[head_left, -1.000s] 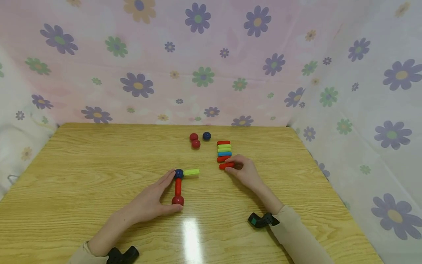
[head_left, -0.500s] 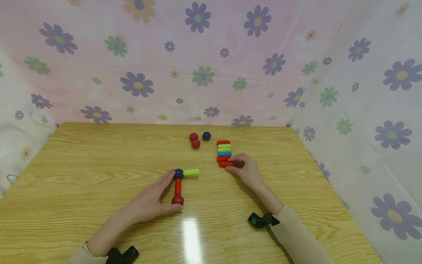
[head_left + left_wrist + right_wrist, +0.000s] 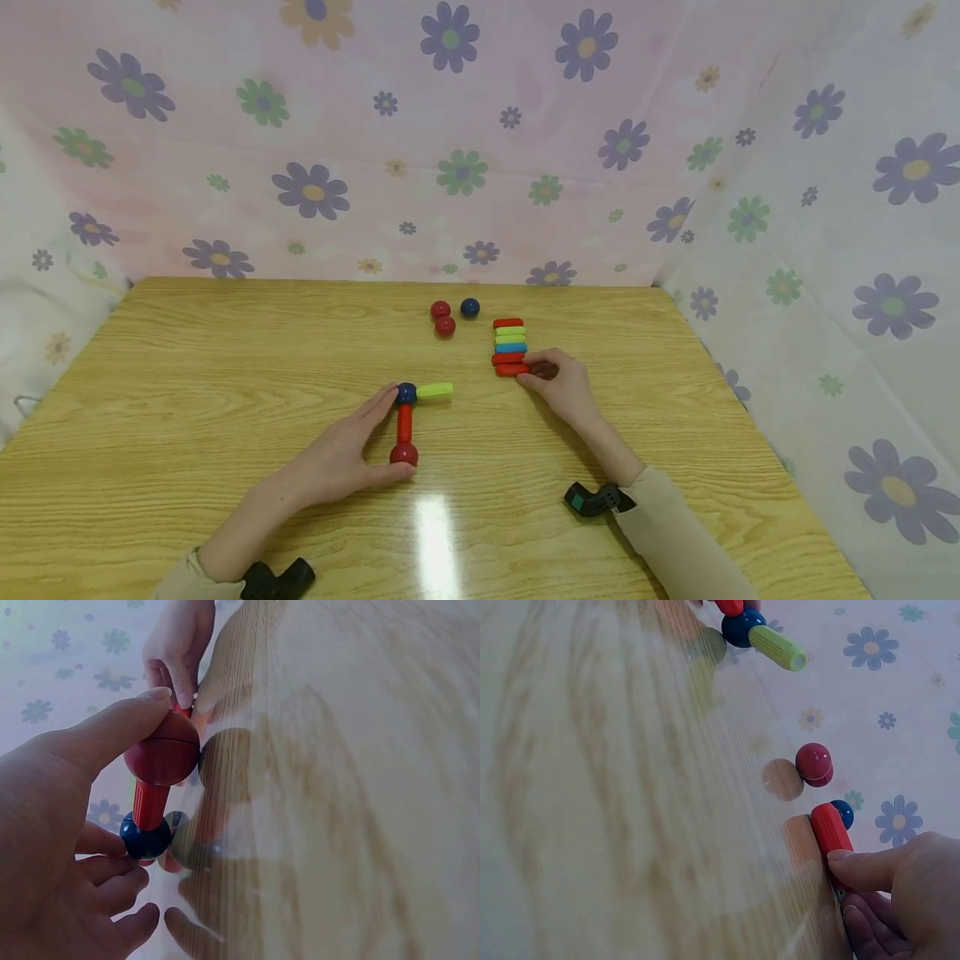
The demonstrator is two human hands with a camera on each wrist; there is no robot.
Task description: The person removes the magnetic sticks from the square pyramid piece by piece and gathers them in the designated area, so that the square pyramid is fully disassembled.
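My left hand (image 3: 337, 461) spans a joined piece of magnetic building toys. Its thumb presses the red ball (image 3: 404, 454) at the near end, and its fingers touch the dark blue ball (image 3: 406, 394) at the far end. A red magnetic rod (image 3: 152, 804) links the two balls, and a yellow-green rod (image 3: 778, 648) sticks out rightward from the blue one. With thumb and fingertips, my right hand (image 3: 564, 390) pinches the right end of a red magnetic rod (image 3: 831, 831). That rod lies along the near side of a row of rods, right at another red rod (image 3: 507, 359).
Beyond it the row continues with a blue rod (image 3: 511, 348), two yellow-green rods (image 3: 510, 332) and a red rod (image 3: 508, 323). Two red balls (image 3: 445, 326) and a dark blue ball (image 3: 469, 307) sit farther back. A flowered cloth (image 3: 405, 167) rises behind the wooden table (image 3: 225, 358).
My right hand has slid the nearest red rod away from me, closing its gap to the row. The left hand and its joined piece have stayed put.
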